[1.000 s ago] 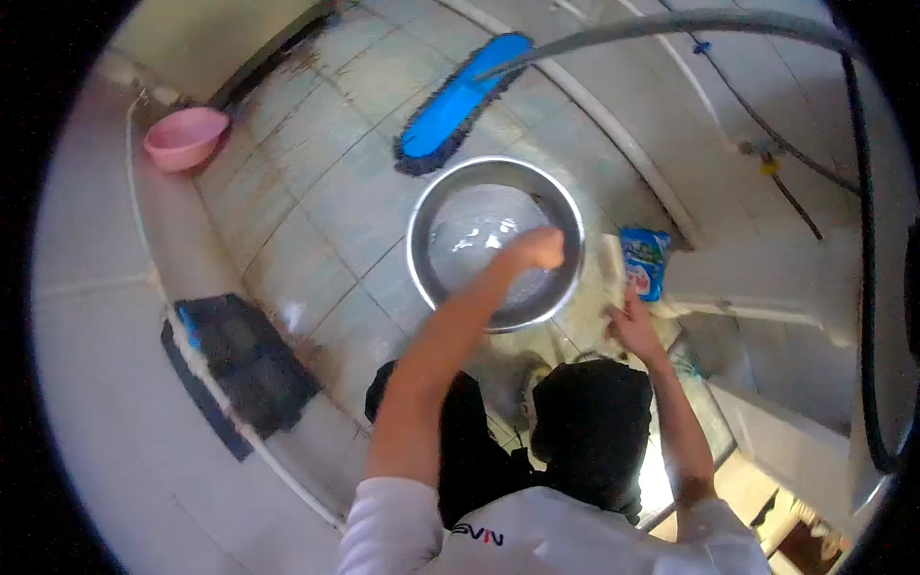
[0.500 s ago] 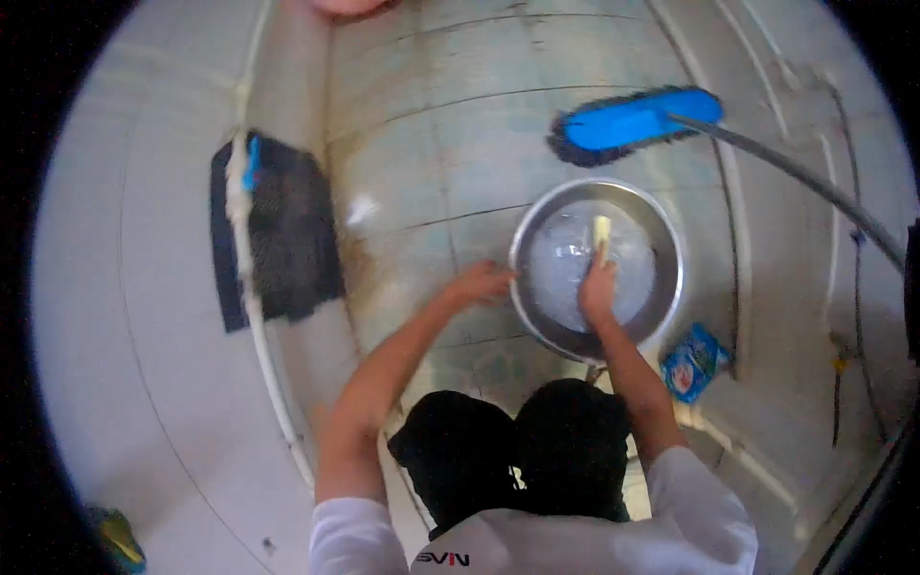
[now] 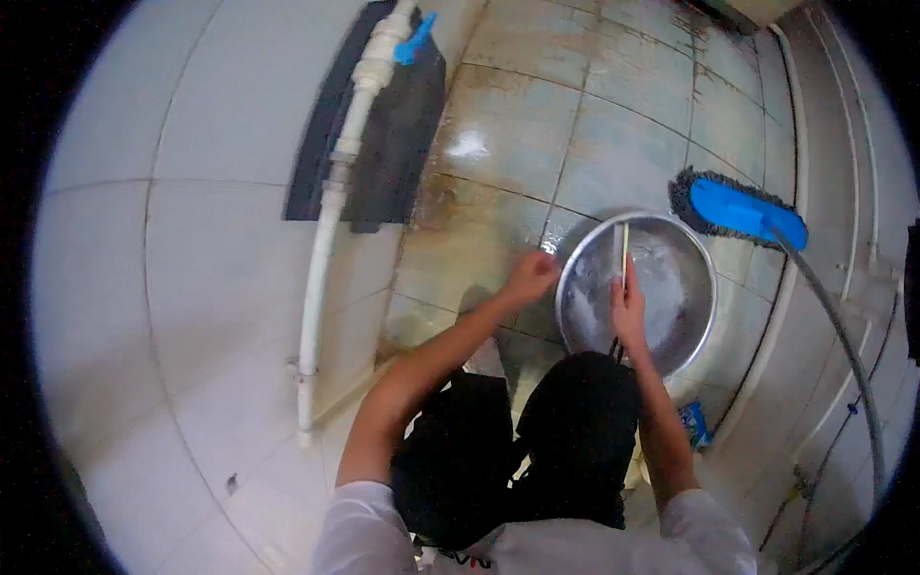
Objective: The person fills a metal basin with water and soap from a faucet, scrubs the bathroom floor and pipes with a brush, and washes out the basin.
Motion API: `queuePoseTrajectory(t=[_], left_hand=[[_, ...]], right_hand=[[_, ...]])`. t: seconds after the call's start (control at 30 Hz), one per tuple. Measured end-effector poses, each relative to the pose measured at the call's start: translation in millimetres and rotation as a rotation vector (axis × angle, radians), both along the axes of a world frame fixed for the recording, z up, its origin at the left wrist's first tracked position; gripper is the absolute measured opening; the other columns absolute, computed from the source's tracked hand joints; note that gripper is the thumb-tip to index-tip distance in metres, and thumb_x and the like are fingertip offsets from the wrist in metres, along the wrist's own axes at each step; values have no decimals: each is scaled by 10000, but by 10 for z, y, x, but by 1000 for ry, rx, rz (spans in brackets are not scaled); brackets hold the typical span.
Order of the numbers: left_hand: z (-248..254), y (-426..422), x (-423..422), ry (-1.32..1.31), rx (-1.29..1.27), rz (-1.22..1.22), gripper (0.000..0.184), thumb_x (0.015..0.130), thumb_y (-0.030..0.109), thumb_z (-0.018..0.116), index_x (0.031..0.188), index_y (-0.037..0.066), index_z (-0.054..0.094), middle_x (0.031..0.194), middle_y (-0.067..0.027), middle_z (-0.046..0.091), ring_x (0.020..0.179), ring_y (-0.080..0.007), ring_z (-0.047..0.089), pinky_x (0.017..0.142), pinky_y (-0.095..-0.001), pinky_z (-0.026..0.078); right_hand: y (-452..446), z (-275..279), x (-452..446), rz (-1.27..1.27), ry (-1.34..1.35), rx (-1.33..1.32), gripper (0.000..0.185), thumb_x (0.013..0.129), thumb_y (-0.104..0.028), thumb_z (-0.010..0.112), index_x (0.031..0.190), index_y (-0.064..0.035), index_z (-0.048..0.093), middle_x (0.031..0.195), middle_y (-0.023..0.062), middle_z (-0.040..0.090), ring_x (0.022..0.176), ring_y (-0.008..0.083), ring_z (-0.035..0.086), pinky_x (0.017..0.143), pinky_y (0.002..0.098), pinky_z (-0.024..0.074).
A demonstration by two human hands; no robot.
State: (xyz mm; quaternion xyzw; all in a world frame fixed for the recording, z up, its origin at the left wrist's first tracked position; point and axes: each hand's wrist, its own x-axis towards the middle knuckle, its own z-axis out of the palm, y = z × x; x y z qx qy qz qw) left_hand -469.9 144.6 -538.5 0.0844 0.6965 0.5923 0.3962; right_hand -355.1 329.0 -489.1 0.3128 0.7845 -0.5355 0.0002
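Over the basin (image 3: 713, 278), the R hand (image 3: 629, 311) has its grip closed on a pale bar (image 3: 625, 251); exact type unclear, too small to tell. From that grip the bar runs away from the body, long axis approx. in line w/ the R forearm, far end near the basin's far rim. Its narrow edge faces up, so it looks stood on edge rather than flat. Whether it touches the rim or the bottom, can't tell.

R hand is the nearer one, already on the bar. L hand (image 3: 530, 278) is out to the left of the grip, just outside the basin's left rim, above the floor (image 3: 623, 144), w/ the rim btwn it & the bar. Its fingers look partly curled; blur hides the rest, so can't tell if that grip is open or closed, or on anything.

Rel. to the R grip: basin wall lies both sides, the right side farther off; mop head (image 3: 733, 206) ahead & right, outside the rim; packet (image 3: 694, 425) back & right, by the R forearm; knees (image 3: 580, 422) behind & slightly left.
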Motion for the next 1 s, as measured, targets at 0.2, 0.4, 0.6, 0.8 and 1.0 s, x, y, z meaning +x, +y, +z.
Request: queuePoseTrajectory(t=[0.2, 0.4, 0.6, 0.8, 1.0], left_hand=[[77, -785, 98, -335, -151, 186, 306, 840, 262, 542, 1044, 33, 544, 830, -49, 583, 765, -146, 555, 644, -287, 457], [365, -988, 89, -544, -30, 392, 284, 859, 239, 517, 1067, 47, 529, 875, -45, 581, 800, -138, 552, 640, -249, 435], [467, -1115, 158, -610, -4, 372, 290, 860, 259, 520, 1063, 52, 532, 889, -43, 581, 818, -130, 550, 667, -251, 434], [801, -1142, 199, -708, 23, 518, 294, 869, 280, 515, 1056, 53, 514, 978, -81, 579, 886, -181, 561, 797, -332, 456], [764, -1317, 311, -719, 74, 489, 351, 865, 314, 513, 1094, 48, 495, 967, -82, 593, 942, -208, 563, 830, -344, 445]], right_hand=[[-539, 11, -1790, 660, 80, 256, 456, 850, -132, 439, 1299, -131, 361, 781, 195, 605, 680, 392, 567, 611, 421, 448], [-932, -774, -3039, 655, -23, 585, 560, 791, -125, 469, 1324, -154, 299, 825, 229, 596, 628, 372, 574, 593, 466, 475], [-1641, -1421, -2074, 995, 412, 1006, 593, 835, -197, 453, 1370, -162, 200, 785, 223, 581, 683, 387, 579, 606, 466, 486], [-773, -707, -3308, 911, -31, 835, 618, 793, -187, 484, 1359, -166, 235, 775, 191, 566, 662, 318, 585, 513, 434, 469], [-1778, -1779, -2193, 1127, 44, 842, 475, 801, -187, 484, 1264, -111, 409, 889, 256, 596, 743, 385, 602, 651, 471, 483]])
